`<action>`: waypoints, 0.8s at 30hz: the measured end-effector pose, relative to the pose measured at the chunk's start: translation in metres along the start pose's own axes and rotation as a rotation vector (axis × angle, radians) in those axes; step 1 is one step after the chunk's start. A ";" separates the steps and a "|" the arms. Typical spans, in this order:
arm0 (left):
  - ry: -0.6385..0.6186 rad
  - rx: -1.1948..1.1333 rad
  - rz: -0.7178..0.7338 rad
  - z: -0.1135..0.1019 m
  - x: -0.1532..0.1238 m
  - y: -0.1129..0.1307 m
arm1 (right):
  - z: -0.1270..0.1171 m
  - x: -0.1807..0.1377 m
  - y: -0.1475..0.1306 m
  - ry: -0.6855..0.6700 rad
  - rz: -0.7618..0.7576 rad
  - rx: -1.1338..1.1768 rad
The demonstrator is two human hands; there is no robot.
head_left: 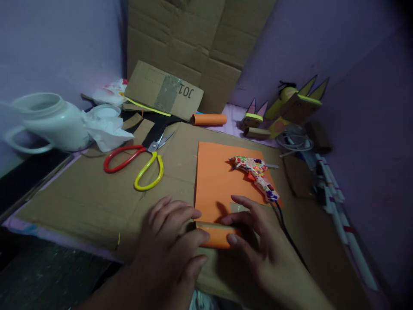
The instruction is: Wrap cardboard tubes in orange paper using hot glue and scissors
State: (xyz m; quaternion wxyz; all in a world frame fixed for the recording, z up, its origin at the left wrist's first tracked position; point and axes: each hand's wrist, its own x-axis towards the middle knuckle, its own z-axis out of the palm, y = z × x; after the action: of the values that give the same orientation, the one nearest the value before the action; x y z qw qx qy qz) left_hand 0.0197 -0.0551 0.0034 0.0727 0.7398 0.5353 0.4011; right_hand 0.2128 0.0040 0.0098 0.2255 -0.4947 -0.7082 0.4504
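Observation:
A cardboard tube (217,236), partly covered in orange paper, lies crosswise at the near edge of an orange sheet (211,176). My left hand (176,237) rests its fingertips on the tube's left end, its thumb lower down. At the right end, my right hand (256,234) has the tube between thumb and fingers. Brown cardboard shows along the tube's top edge; both ends are largely hidden by my fingers. On the sheet beyond my right hand lies a floral-patterned hot glue gun (256,172), nozzle pointing left, its black cord running towards me.
Scissors (150,150) with red and yellow handles lie spread at left on the cardboard mat (80,189). A white pitcher (61,122) stands behind them. Another orange-covered tube (209,119) lies at the back, near yellow paper-and-cardboard figures (290,107). Cardboard leans on the wall.

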 end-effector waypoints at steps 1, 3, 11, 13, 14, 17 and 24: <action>0.008 0.011 -0.004 -0.001 0.000 -0.001 | -0.001 0.003 -0.001 -0.020 0.016 0.016; 0.003 0.019 -0.037 -0.004 0.000 -0.003 | -0.003 0.009 -0.003 -0.056 0.049 0.041; -0.038 0.032 -0.039 -0.012 0.027 -0.026 | -0.008 0.032 -0.001 -0.162 0.119 0.025; -0.035 0.029 0.013 -0.015 0.041 -0.033 | -0.007 0.033 0.001 -0.113 0.102 0.031; -0.049 0.028 0.031 -0.016 0.048 -0.036 | -0.007 0.033 0.001 -0.087 0.083 0.027; -0.143 0.021 0.071 -0.016 0.065 -0.041 | -0.007 0.032 -0.001 -0.059 -0.008 0.001; -0.252 0.032 0.083 -0.001 0.085 -0.049 | -0.008 0.024 -0.009 0.008 -0.282 -0.400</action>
State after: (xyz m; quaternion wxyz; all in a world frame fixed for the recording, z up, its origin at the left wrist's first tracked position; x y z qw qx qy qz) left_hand -0.0080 0.0368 0.0214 0.1108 0.8068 0.4973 0.2992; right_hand 0.2043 0.0283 0.0179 0.1864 -0.4275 -0.8444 0.2636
